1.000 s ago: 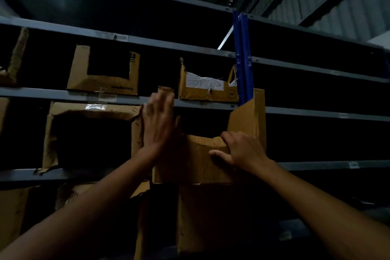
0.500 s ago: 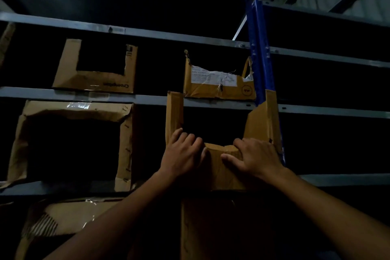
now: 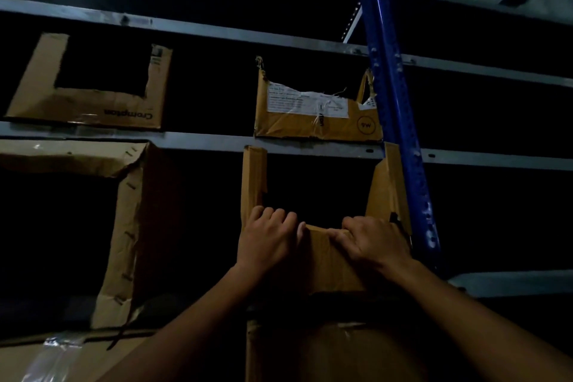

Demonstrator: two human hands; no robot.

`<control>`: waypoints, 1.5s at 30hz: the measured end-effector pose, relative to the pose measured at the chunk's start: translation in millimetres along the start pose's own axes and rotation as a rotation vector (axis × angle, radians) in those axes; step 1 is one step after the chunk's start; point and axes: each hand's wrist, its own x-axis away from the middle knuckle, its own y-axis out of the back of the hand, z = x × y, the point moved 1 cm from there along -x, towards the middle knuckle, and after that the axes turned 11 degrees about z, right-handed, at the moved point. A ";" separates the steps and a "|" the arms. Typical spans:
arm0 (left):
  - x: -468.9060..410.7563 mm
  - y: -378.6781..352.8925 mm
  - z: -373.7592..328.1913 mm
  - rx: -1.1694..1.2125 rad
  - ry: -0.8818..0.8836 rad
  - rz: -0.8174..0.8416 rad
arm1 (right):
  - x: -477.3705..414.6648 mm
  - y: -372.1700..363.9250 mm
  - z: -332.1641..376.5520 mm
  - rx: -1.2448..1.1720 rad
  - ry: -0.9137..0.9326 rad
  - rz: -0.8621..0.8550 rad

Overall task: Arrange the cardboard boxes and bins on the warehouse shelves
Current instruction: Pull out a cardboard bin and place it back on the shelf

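The cardboard bin [image 3: 325,260] (its front cut low) sits on the shelf [image 3: 511,284], just left of the blue upright [image 3: 400,133]. The left hand [image 3: 266,242] and the right hand [image 3: 375,242] both grip its front lip, fingers curled over the edge. On the level above stand a labelled box [image 3: 316,121] and, farther left, a Crompton box [image 3: 93,108].

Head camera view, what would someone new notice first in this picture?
Dead centre, the left hand and right hand grip the low front edge of a cut-open cardboard box on a grey shelf. Just to its right, a bright blue upright stands out against the dark. One level up sit a box with a torn white label, directly above, and a box printed Crompton upside down, far left.
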 end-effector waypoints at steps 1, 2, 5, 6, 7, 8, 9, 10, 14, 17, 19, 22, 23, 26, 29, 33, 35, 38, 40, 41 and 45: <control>-0.6 -5.8 -1.8 -0.017 0.005 0.000 | -2.3 -5.9 -4.0 -0.012 0.004 -0.002; -1.6 -11.7 -2.7 -0.032 0.011 0.001 | -4.9 -11.8 -8.3 -0.029 0.008 -0.003; -5.6 -28.2 -6.2 -0.050 0.027 0.008 | -14.5 -26.1 -19.4 -0.068 0.009 -0.006; -7.2 -34.3 -8.1 -0.053 0.030 0.004 | -17.6 -31.5 -23.4 -0.075 0.014 -0.010; -8.9 -39.2 -9.9 -0.055 0.032 0.009 | -20.3 -36.4 -26.7 -0.082 0.020 -0.010; -9.6 -43.6 -11.1 -0.062 0.032 0.009 | -22.0 -40.9 -29.1 -0.081 0.026 -0.011; -10.8 -49.4 -13.4 -0.075 0.036 0.003 | -23.8 -45.4 -33.2 -0.069 0.029 -0.015; -11.2 -54.6 -15.6 -0.090 0.043 -0.001 | -24.9 -49.1 -37.1 -0.059 0.029 -0.018; -13.4 -68.6 -21.3 -0.113 0.068 0.044 | -32.2 -61.8 -47.2 -0.042 0.029 -0.030; -14.3 -69.5 -25.7 -0.115 0.096 0.102 | -37.2 -70.1 -50.7 -0.068 0.035 -0.014; -19.0 -65.2 -27.3 -0.108 0.105 0.132 | -39.1 -72.8 -52.5 -0.081 0.034 0.008; -32.0 -55.7 -24.0 -0.115 0.118 0.221 | -39.5 -68.3 -52.5 -0.124 0.033 0.043; -36.3 -51.4 -24.6 -0.135 0.121 0.241 | -40.2 -64.4 -52.3 -0.129 0.036 0.062; -40.8 -31.9 -33.6 -0.166 0.122 0.337 | -38.5 -52.9 -51.7 -0.134 0.056 0.109; -40.7 -30.2 -35.6 -0.150 0.101 0.340 | -36.0 -46.5 -52.2 -0.152 0.077 0.129; -38.5 -39.9 -27.2 -0.141 0.163 0.255 | -35.3 -46.3 -51.8 -0.131 0.090 0.095; -34.7 -45.2 -26.3 -0.151 0.147 0.231 | -35.7 -50.0 -51.5 -0.115 0.080 0.059; -33.5 -43.0 -27.4 -0.156 0.142 0.262 | -36.2 -59.1 -51.8 -0.077 0.070 -0.027; -34.1 -42.5 -27.6 -0.165 0.159 0.312 | -35.4 -61.4 -50.7 -0.073 0.080 -0.039; -35.2 -40.4 -28.6 -0.164 0.165 0.337 | -35.0 -60.9 -50.7 -0.081 0.089 -0.039; -41.3 -27.3 -35.4 -0.162 0.130 0.407 | -34.3 -53.3 -52.3 -0.053 0.090 -0.022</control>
